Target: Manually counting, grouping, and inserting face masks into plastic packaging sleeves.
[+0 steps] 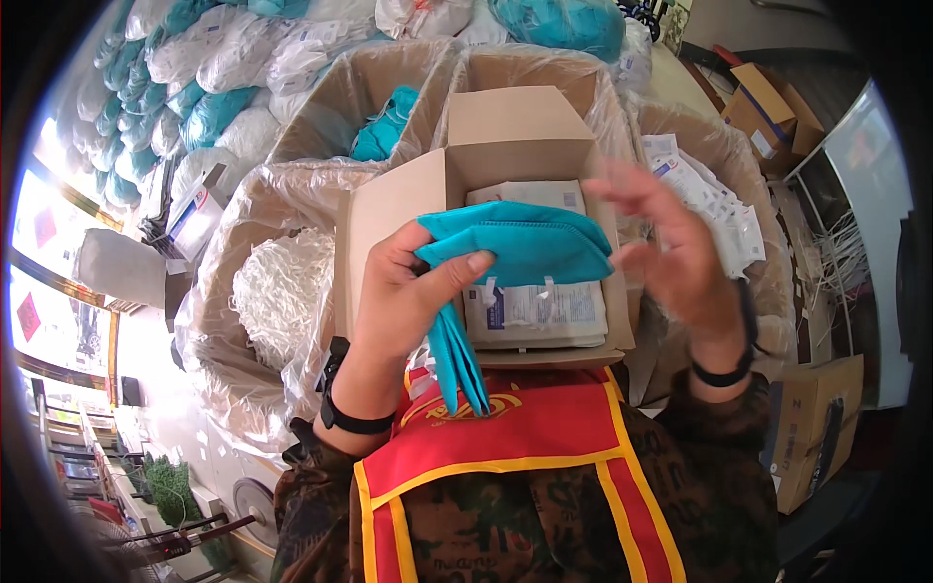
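My left hand (403,296) is closed on a small stack of teal fold-flat masks (530,243), thumb on top. The stack has a curved edge with a dotted seam, and small white tabs show below it. More folded teal material (453,364) hangs beneath the same hand, over my red apron. My right hand (675,248) is blurred, its fingers apart, close to the right end of the stack; whether it touches is unclear. Below the masks stands an open cardboard box (522,121) holding white printed packets (544,321), partly covered by the masks.
Plastic-lined cartons surround the box. The left one holds white stringy loops (282,287), the back one teal pieces (387,126), the right one white packets (714,209). Bags of teal and white goods (219,68) pile up behind. Brown cartons (816,432) stand at right.
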`<state>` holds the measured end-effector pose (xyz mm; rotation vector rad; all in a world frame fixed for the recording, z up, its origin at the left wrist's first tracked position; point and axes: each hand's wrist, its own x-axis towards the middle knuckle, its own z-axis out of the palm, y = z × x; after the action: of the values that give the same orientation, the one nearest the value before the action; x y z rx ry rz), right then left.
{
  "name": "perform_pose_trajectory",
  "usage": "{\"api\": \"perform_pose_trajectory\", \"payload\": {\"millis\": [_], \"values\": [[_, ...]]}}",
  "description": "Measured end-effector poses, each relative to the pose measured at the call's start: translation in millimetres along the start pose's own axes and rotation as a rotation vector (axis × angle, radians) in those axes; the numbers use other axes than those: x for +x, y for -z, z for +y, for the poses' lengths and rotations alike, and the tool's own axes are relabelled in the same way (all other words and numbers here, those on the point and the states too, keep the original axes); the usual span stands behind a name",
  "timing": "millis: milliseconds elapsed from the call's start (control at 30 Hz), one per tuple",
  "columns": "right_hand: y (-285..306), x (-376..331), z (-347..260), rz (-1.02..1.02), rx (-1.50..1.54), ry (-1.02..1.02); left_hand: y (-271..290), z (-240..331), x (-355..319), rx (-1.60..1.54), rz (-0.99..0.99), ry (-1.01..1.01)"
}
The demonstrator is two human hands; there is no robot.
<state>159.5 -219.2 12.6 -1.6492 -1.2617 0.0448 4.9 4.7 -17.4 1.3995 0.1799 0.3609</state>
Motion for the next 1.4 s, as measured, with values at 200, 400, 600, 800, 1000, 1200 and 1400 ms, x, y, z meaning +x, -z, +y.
{"api": "perform_pose_trajectory", "payload": {"millis": [200,400,600,800,1000,1200,1400], "values": [[-52.0,9.2,-12.0,0.0,0.028,-0.002,6.3,-7.3,0.5,-0.054,0.126,-0.107],[-80.5,6.9,-21.8,-0.041,-0.023,0.021,18.3,-31.7,1.2,-0.274,0.217,0.037],[-113.8,-4.0,-22.1,-0.207,-0.04,0.033,19.1,-44.4,2.3,-0.395,0.265,0.063],[-112.0,2.1,-20.7,-0.306,0.066,-0.068,25.2,-48.1,-9.9,-0.495,0.234,0.057],[-91.0,11.2,-26.2,-0.647,0.069,-0.155,42.1,-44.8,-30.9,-0.332,0.389,0.013],[-76.7,47.7,67.5,-0.558,-0.425,0.08,95.7,8.9,-30.5,-0.289,0.622,-0.265],[-99.5,35.1,101.5,-0.967,-0.645,-0.187,111.0,29.8,-42.0,-0.018,0.752,-0.443]]}}
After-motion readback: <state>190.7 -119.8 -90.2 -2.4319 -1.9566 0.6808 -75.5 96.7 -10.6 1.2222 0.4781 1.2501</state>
